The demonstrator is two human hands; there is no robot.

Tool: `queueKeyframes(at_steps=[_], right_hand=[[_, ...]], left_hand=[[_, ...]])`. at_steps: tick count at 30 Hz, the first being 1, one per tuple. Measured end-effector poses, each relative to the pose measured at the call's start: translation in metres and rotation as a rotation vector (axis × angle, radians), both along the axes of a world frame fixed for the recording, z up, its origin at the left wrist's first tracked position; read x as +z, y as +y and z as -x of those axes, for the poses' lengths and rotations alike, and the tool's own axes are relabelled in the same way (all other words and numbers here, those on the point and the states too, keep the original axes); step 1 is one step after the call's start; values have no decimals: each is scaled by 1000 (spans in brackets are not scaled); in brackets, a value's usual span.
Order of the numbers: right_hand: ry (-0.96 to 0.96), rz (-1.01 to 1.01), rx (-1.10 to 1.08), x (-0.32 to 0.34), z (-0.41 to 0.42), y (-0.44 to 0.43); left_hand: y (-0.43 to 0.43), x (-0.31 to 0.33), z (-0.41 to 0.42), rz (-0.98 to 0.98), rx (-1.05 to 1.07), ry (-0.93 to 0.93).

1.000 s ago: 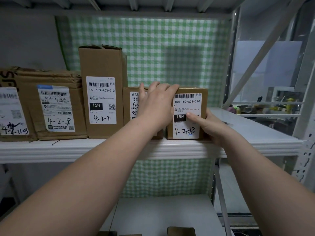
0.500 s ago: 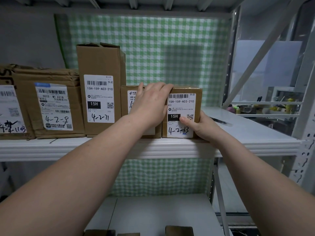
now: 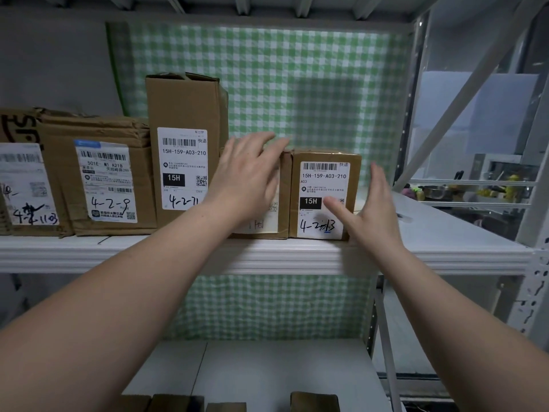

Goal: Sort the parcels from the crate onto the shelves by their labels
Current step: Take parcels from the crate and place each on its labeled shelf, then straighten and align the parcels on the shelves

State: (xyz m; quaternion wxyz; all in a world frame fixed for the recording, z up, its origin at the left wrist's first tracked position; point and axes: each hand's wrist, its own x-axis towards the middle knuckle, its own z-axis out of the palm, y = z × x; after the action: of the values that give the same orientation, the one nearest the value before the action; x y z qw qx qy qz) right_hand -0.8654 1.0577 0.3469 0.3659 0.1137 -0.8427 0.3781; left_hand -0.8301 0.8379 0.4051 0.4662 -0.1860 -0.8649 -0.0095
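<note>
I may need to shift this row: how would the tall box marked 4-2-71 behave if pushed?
The tall box stands on end, narrow for its height, so a high push would probably tip it. Its walls look flat and square, likely stiff. It should slide readily on the smooth white shelf.

The left hand point(image 3: 246, 185) hides most of the middle parcel point(image 3: 284, 200) — the leftmost parcel point(image 3: 20, 179) is cropped.

The right box point(image 3: 325, 173) bears 15H-159-A03-210, A03 and 15H, hand-marked 4-2-13. The tall box point(image 3: 184, 114) reads 15H-159-A03-210, 15H and 4-2-71; the crumpled box point(image 3: 101, 179) reads 501E- M1 A21B and 4-2-9. Handwriting on the far-left box point(image 3: 23, 185) is unclear.
</note>
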Motion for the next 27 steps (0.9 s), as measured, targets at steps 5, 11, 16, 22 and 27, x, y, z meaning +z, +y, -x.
queueKeyframes(at_steps=[5, 11, 16, 22, 27], right_hand=[[760, -431, -63, -5, -15, -12], [417, -710, 122, -26, -17, -25], [312, -721, 84, -31, -16, -25], [231, -678, 42, -32, -18, -26], [207, -665, 58, -32, -21, -27]], left_hand=[[-39, -30, -15, -93, 4, 71], [-54, -75, -32, -58, -6, -301], [-41, -87, -34, 0, -27, -367], [-26, -87, -30, 9, -6, -410], [-22, -89, -25, 14, 23, -435]])
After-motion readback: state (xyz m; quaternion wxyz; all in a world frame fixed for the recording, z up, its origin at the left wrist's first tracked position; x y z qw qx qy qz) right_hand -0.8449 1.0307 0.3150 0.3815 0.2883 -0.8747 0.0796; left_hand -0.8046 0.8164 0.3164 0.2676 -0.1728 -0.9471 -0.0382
